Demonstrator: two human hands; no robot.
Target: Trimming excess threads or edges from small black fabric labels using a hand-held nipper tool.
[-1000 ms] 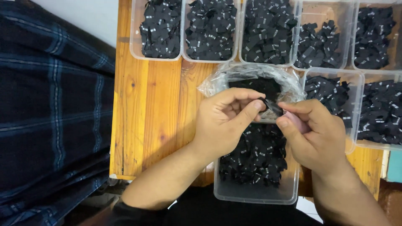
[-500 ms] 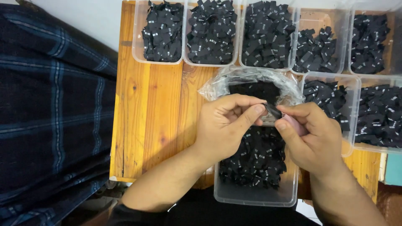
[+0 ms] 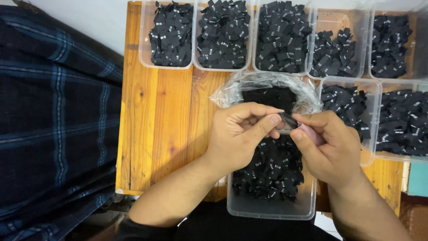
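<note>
My left hand (image 3: 243,134) and my right hand (image 3: 327,145) meet over a clear plastic tub (image 3: 267,209) of small black fabric labels (image 3: 272,172). Both pinch one small black label (image 3: 289,120) between thumb and fingertips, right at the middle of the view. Just behind the hands lies an open clear plastic bag (image 3: 263,85) with more black labels inside it. The tub stands at the near edge of a wooden table (image 3: 156,116).
Several clear tubs of black labels line the table's far edge (image 3: 171,35) and its right side (image 3: 401,120). A dark blue plaid cloth (image 3: 53,125) fills the left of the view, beside the table.
Both hands stay together on the label. The view has shifted slightly downward, and the fingers have turned the label a little.
</note>
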